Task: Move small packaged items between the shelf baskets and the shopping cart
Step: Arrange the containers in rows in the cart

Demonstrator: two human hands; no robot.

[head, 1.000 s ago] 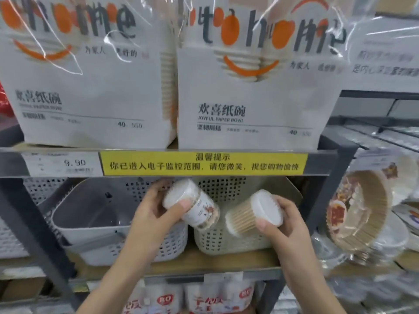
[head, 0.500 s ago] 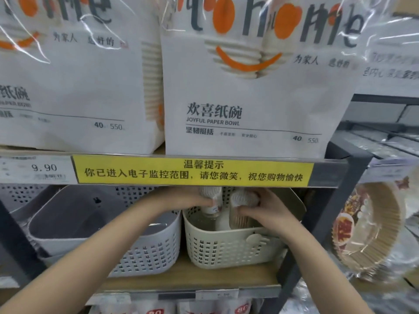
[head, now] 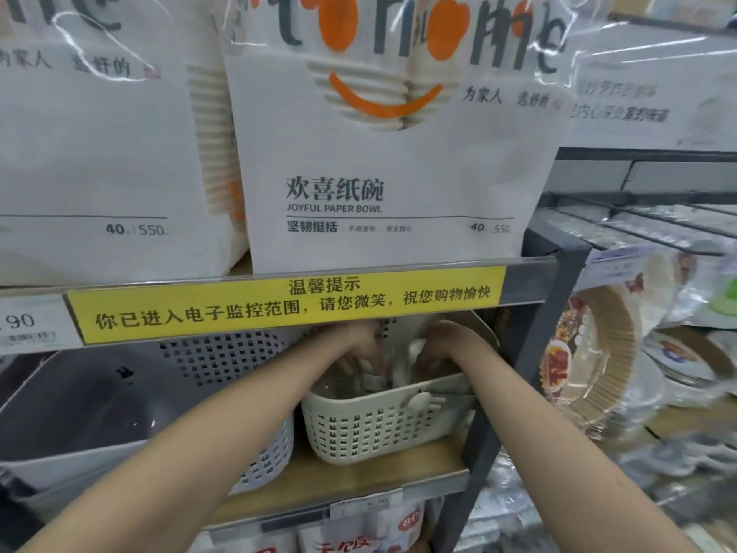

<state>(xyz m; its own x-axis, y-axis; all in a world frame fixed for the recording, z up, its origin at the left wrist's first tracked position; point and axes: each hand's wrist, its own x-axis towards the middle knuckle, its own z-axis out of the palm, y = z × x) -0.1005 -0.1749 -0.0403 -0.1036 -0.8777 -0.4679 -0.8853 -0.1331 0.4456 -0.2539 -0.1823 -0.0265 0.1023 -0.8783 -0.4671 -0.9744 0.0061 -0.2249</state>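
Hands were both inside the cream basket (head: 371,427), which stood on the wooden shelf (head: 383,464) at about 6 o'clock from the yellow sign (head: 287,303). The left hand (head: 361,345) reached in from 7 o'clock, with fingers curled down on a small jar (head: 375,379) that stood upright in the basket; whether it pinched the jar or only touched it, I cannot tell. The right hand (head: 438,347) came from 5 o'clock, fingers bent downward over something pale, partly hidden by the basket rim, so its grip was also not clear. At 9 o'clock from the cream basket stood a grey basket (head: 223,361), just beside it. Above the sign, at 12 o'clock, sat two white packs of paper bowls (head: 391,173). At 3 o'clock, paper plates (head: 598,361) in plastic wrap leaned on a neighbouring rack.
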